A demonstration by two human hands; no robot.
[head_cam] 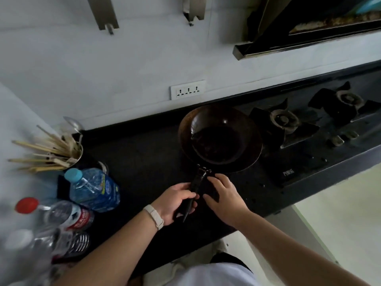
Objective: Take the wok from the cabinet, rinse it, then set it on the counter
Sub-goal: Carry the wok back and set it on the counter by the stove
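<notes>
A dark round wok (219, 139) rests on the black counter (144, 162), just left of the gas stove. Its black handle (195, 186) points toward me. My left hand (177, 201), with a pale wristband, is closed around the handle's lower half. My right hand (223, 195) lies beside the handle on the right, fingers spread and resting against it near the rivets. The wok's inside looks dark and wet.
A two-burner gas stove (309, 129) lies to the right. At the left stand a chopstick holder (68, 149), a blue-capped water bottle (94, 188) and a red-capped bottle (59, 213). A wall socket (187, 89) sits behind the wok, a range hood (309, 27) above the stove.
</notes>
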